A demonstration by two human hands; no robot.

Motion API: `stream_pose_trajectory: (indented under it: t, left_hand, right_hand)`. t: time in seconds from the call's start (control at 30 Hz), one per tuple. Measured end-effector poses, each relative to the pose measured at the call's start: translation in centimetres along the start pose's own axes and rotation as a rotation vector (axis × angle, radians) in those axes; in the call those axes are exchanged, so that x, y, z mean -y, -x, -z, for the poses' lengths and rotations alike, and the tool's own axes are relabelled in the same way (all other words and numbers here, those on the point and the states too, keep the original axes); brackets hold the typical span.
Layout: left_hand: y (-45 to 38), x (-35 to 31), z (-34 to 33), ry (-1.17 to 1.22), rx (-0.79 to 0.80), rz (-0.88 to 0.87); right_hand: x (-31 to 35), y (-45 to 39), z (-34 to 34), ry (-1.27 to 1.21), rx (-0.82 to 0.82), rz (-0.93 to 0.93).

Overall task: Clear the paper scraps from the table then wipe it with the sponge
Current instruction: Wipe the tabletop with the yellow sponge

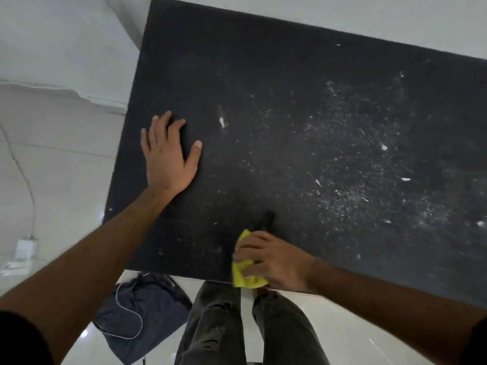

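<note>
A black table (263, 75) fills most of the view. My right hand (274, 259) presses a yellow sponge (243, 275) onto the table's near edge, fingers closed over it. My left hand (168, 151) lies flat on the tabletop near the left edge, fingers spread, holding nothing. Small white paper scraps (222, 122) and fine white crumbs (342, 159) speckle the middle and right of the surface, with bigger bits (384, 147) toward the right.
A dark bag with a white cord (142, 309) lies on the glossy white floor under the table's near-left corner. My legs in dark trousers (218, 325) stand at the near edge. A white charger and cable (25, 246) sit at the far left.
</note>
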State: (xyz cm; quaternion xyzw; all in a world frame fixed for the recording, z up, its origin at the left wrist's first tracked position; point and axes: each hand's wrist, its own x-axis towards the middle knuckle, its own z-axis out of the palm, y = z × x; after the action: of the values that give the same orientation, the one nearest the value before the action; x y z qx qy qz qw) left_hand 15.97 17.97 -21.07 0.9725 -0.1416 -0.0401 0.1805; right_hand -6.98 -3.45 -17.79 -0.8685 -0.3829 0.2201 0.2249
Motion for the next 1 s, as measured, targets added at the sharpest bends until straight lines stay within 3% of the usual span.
stream_pose_trajectory:
  t: [0.17, 0.27, 0.33, 0.47, 0.53, 0.63, 0.7, 0.8, 0.9, 1.0]
  left_hand:
    - [0.4, -1.3, -0.4, -0.059, -0.03, 0.045]
    - [0.5, -1.4, -0.5, -0.085, -0.068, 0.033]
    - [0.6, -1.3, -0.5, -0.092, -0.078, 0.025]
    - [0.5, -1.3, -0.5, -0.09, -0.077, 0.027]
    - [0.5, -1.4, -0.5, -0.09, -0.088, 0.037]
    - [0.5, -1.5, -0.6, -0.1, -0.094, 0.045]
    - [0.5, -1.6, -0.5, -0.092, -0.091, 0.045]
    - [0.6, -1.5, -0.5, -0.065, -0.104, 0.036]
    - [0.7, -1.3, -0.5, -0.048, -0.097, 0.028]
    - [0.8, -1.3, -0.4, -0.049, -0.096, 0.019]
  right_hand:
    - [-6.5, 12.7, 1.5, 0.07, -0.155, -0.245]
    - [-7.9, 12.5, 1.7, 0.171, -0.39, -0.491]
    - [-5.1, 10.9, -0.3, 0.169, -0.499, -0.633]
    - [0.2, 17.3, -6.0, 0.175, -0.442, -0.566]
    - [-0.7, 23.3, -7.1, 0.191, -0.449, -0.642]
    - [-4.1, 27.5, -5.6, 0.184, -0.614, -0.995]
    - [-5.8, 25.1, -3.6, 0.146, -0.798, -1.199]
    - [-4.0, 14.1, -2.4, 0.073, -0.888, -1.108]
    - [1.6, 3.2, -3.4, 0.023, -0.746, -0.854]
    - [1.0, 5.2, -4.7, 0.061, -0.727, -0.83]
